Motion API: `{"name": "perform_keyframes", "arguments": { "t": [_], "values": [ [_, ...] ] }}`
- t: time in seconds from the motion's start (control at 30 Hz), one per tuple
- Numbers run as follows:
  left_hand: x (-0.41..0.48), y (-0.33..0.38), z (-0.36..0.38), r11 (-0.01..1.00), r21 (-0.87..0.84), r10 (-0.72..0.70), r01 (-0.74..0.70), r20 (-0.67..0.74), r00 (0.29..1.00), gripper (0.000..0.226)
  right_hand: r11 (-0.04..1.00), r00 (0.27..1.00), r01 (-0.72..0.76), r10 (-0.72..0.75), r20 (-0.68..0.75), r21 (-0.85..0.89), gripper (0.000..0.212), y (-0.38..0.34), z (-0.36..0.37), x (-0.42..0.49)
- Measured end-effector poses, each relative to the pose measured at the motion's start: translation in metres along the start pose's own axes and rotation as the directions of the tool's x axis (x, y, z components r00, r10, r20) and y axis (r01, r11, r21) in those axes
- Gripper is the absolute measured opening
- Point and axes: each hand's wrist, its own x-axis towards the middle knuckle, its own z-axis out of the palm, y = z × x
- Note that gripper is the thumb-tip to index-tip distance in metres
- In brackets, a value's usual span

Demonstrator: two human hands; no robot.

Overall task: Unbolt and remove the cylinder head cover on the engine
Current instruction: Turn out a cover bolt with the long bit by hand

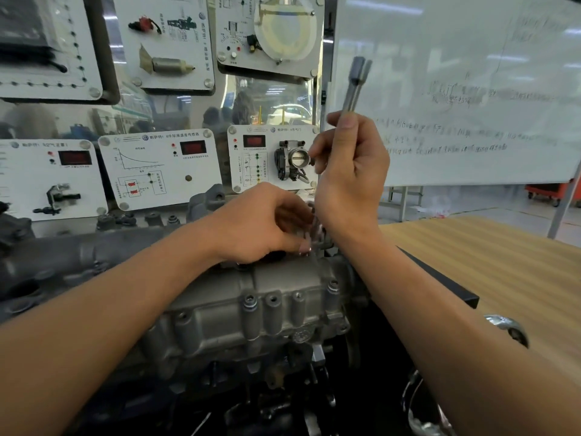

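Grey cast-metal cylinder head cover (267, 297) sits level atop the engine (56, 259).

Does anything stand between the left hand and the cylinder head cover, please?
Nothing visible does. The left hand is at the far edge of the cylinder head cover, its fingers curled there; what they hold is blurred. The right hand grips the long metal tool upright beside it, not between them.

The cylinder head cover (251, 297) is of dull grey metal. The counter (503, 262) is pale wood with fine stripes. The tool (353, 89) is silver-grey, darker at its top. The whiteboard (456, 73) is white. The panels (163, 171) are white with red displays.
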Motion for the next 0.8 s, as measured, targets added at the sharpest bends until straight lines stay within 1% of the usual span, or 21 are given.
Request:
{"name": "perform_keyframes", "arguments": {
  "t": [0.07, 0.13, 0.17, 0.27, 0.33, 0.4, 0.47, 0.6, 0.7, 0.8],
  "values": [
    [-0.010, -0.003, -0.019, 0.993, -0.121, 0.005, -0.013, -0.066, 0.998, 0.025, 1.000, 0.988, 0.013, -0.009, 0.157, -0.026, 0.023, -0.003, 0.010, -0.004],
    [-0.021, -0.005, -0.036, 0.975, -0.219, 0.000, -0.036, -0.159, 0.987, 0.020, 0.998, 0.959, 0.033, -0.016, 0.284, -0.053, 0.021, -0.004, 0.024, -0.006],
    [-0.025, -0.005, -0.042, 0.973, -0.226, -0.003, -0.045, -0.206, 0.978, 0.016, 0.997, 0.947, 0.038, -0.015, 0.321, -0.065, 0.020, -0.004, 0.031, -0.007],
    [-0.034, -0.005, -0.058, 0.991, -0.137, -0.031, -0.011, -0.300, 0.953, 0.007, 0.998, 0.936, 0.038, -0.018, 0.353, -0.049, 0.019, -0.003, 0.051, -0.009],
    [-0.038, -0.008, -0.066, 0.993, -0.113, -0.065, 0.033, -0.292, 0.954, 0.008, 0.997, 0.924, 0.058, -0.032, 0.380, -0.058, 0.021, 0.000, 0.060, -0.008],
    [-0.041, -0.011, -0.070, 0.993, -0.093, -0.100, 0.078, -0.252, 0.963, 0.008, 0.993, 0.904, 0.076, -0.030, 0.427, -0.091, 0.023, 0.004, 0.065, -0.009],
    [-0.044, -0.019, -0.069, 0.990, -0.098, -0.119, 0.100, -0.213, 0.970, 0.013, 0.994, 0.879, 0.058, -0.007, 0.476, -0.094, 0.023, 0.009, 0.064, -0.012],
    [-0.045, -0.032, -0.062, 0.989, -0.123, -0.104, 0.081, -0.189, 0.977, 0.014, 0.998, 0.856, -0.025, 0.048, 0.514, -0.053, 0.019, 0.013, 0.055, -0.016],
    [-0.043, -0.034, -0.062, 0.987, -0.141, -0.106, 0.082, -0.172, 0.979, 0.012, 0.998, 0.849, -0.043, 0.065, 0.524, -0.054, 0.018, 0.013, 0.054, -0.016],
    [-0.043, -0.033, -0.060, 0.980, -0.188, -0.103, 0.073, -0.157, 0.982, 0.011, 0.998, 0.851, -0.067, 0.067, 0.520, -0.018, 0.018, 0.013, 0.053, -0.017]
  ]
}}
